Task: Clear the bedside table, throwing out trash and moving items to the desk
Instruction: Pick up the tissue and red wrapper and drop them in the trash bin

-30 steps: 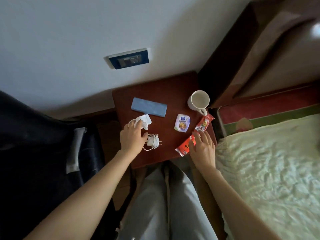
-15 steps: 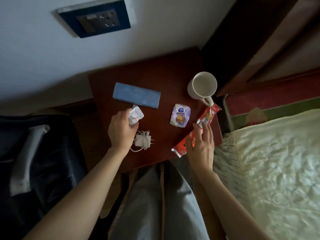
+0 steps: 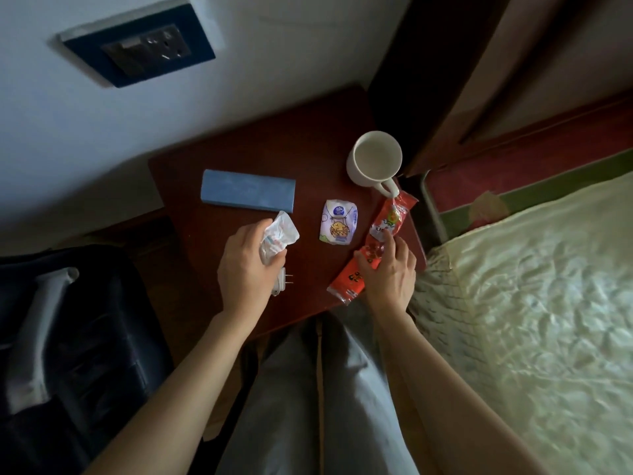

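Observation:
A dark red-brown bedside table carries a flat blue box, a white mug, a small white snack packet and a long red wrapper. My left hand grips a crumpled white tissue, lifted just off the table. A white charger plug lies partly hidden under that hand. My right hand rests on the middle of the red wrapper, fingers and thumb curling around it.
A wall socket sits above the table. A bed with a pale quilt lies to the right, its wooden headboard behind the mug. A dark suitcase stands on the left. My legs are below the table's front edge.
My left hand has closed on the tissue and raised it off the table. My right hand has settled onto the red wrapper and curled around it. The camera has moved closer.

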Demonstrator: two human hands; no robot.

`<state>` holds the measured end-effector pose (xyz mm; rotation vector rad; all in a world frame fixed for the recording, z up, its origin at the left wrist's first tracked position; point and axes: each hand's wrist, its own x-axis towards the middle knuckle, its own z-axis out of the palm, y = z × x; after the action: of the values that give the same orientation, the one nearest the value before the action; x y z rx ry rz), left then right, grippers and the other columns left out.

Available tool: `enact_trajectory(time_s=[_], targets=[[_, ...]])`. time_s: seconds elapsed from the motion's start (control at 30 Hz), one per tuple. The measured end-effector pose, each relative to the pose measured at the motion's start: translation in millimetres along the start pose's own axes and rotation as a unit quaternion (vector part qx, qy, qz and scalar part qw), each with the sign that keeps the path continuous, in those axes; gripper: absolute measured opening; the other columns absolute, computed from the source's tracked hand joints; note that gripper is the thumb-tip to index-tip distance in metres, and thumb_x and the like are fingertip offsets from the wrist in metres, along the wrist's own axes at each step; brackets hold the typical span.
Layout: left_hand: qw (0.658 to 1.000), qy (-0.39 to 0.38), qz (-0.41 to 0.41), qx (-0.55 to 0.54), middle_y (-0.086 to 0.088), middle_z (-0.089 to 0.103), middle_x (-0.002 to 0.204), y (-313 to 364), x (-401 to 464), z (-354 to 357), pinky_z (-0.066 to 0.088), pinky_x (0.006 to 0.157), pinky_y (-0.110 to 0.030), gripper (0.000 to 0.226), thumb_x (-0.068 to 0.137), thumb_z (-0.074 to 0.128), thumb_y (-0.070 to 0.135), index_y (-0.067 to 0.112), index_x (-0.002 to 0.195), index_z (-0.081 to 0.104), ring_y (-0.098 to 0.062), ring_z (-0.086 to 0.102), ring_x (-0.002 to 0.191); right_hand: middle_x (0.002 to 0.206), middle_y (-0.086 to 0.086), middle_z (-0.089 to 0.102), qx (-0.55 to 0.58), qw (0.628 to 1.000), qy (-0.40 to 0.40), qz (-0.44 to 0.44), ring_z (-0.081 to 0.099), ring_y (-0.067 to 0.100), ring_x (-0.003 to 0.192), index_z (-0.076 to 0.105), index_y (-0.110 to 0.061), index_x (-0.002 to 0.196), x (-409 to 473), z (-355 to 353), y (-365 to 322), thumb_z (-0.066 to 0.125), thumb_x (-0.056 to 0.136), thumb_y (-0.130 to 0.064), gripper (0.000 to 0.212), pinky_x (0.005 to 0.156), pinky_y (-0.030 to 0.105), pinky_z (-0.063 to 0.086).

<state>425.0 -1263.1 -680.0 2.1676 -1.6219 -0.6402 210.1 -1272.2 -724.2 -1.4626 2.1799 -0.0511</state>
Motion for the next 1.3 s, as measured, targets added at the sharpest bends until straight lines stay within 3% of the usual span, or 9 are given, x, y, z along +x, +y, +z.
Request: enact_trajectory(time_s=[0.27,0.37,0.5,0.6,0.73,0.83,1.0,1.13,1.3], targets=[[0.999,-0.029,0.019,-0.014,-0.005,0.062,0.109,12.0,-8.4,1.8,0.047,0.073,-0.023,0.051,0.076,0.075,0.023,0.014,0.122,0.055,-0.019,0.058,0.099,0.120,0.005,0.052,0.160,0.987,0.001,0.022,0.057,0.024,0.102,0.048,-0.020,0.133,2.5,7.2,-14.6,0.070,0.080,-0.017,0.058,0.074,0.034,0.048],[0.999,-0.032,0.028,-0.015,-0.004,0.062,0.107,12.6,-9.6,-4.7,0.045,0.071,-0.022,0.051,0.075,0.075,0.023,0.014,0.121,0.055,-0.019,0.059,0.097,0.118,0.000,0.056,0.216,0.976,0.003,0.024,0.060,0.018,0.099,0.050,-0.026,0.130,-2.8,1.5,-13.6,0.069,0.079,-0.009,0.057,0.078,0.030,0.047],[0.998,-0.044,0.044,-0.019,-0.004,0.062,0.106,20.8,-11.2,-22.6,0.045,0.072,-0.022,0.051,0.074,0.076,0.022,0.015,0.120,0.055,-0.018,0.059,0.096,0.113,-0.007,0.065,0.270,0.962,0.039,0.026,0.063,0.005,0.097,0.054,-0.027,0.123,-16.5,-22.1,-7.6,0.072,0.076,-0.010,0.053,0.086,0.030,0.054],[0.997,-0.050,0.055,-0.021,-0.004,0.062,0.106,38.7,-13.3,-43.2,0.045,0.073,-0.024,0.050,0.073,0.077,0.020,0.015,0.118,0.056,-0.021,0.060,0.096,0.106,-0.013,0.067,0.292,0.954,0.060,0.030,0.063,0.005,0.099,0.059,-0.032,0.113,-37.1,-58.0,-3.1,0.072,0.076,-0.011,0.044,0.089,0.031,0.052],[0.995,-0.053,0.066,-0.045,-0.006,0.064,0.105,76.9,-19.2,-73.8,0.046,0.078,-0.033,0.050,0.069,0.078,0.016,0.014,0.115,0.059,-0.027,0.060,0.095,0.098,-0.016,0.064,0.307,0.949,0.069,0.030,0.061,0.002,0.091,0.064,-0.032,0.106,-75.4,-114.3,4.8,0.074,0.077,-0.009,0.038,0.086,0.027,0.050],[0.993,-0.065,0.085,-0.050,-0.005,0.064,0.105,109.4,-31.0,-93.3,0.046,0.078,-0.032,0.049,0.070,0.078,0.017,0.015,0.115,0.059,-0.026,0.060,0.096,0.100,-0.013,0.066,0.324,0.942,0.072,0.041,0.060,-0.002,0.088,0.063,-0.035,0.107,-105.0,-150.5,14.5,0.075,0.077,-0.010,0.040,0.082,0.024,0.050],[0.981,-0.097,0.163,-0.042,-0.005,0.065,0.104,160.5,-56.7,-110.7,0.045,0.076,-0.030,0.050,0.070,0.078,0.019,0.013,0.116,0.059,-0.024,0.060,0.096,0.101,-0.014,0.067,0.342,0.932,0.110,0.046,0.060,-0.003,0.088,0.064,-0.033,0.109,-156.9,-204.7,41.8,0.075,0.077,-0.011,0.040,0.079,0.021,0.049],[0.962,-0.125,0.240,-0.045,-0.004,0.064,0.115,203.1,-87.6,-114.0,0.049,0.087,-0.036,0.052,0.071,0.078,0.018,0.014,0.119,0.058,-0.024,0.060,0.106,0.101,-0.015,0.067,0.378,0.907,0.170,0.068,0.060,-0.005,0.086,0.063,-0.033,0.109,-204.2,-236.0,81.2,0.076,0.077,-0.010,0.041,0.073,0.010,0.047],[0.935,-0.154,0.317,-0.032,-0.003,0.063,0.112,261.4,-155.1,-114.1,0.035,0.083,-0.019,0.050,0.073,0.077,0.018,0.014,0.119,0.059,-0.021,0.057,0.106,0.099,-0.025,0.063,0.408,0.870,0.256,0.106,0.061,-0.002,0.086,0.060,-0.037,0.107,-280.5,-262.7,149.4,0.076,0.077,-0.011,0.043,0.073,0.018,0.051]])
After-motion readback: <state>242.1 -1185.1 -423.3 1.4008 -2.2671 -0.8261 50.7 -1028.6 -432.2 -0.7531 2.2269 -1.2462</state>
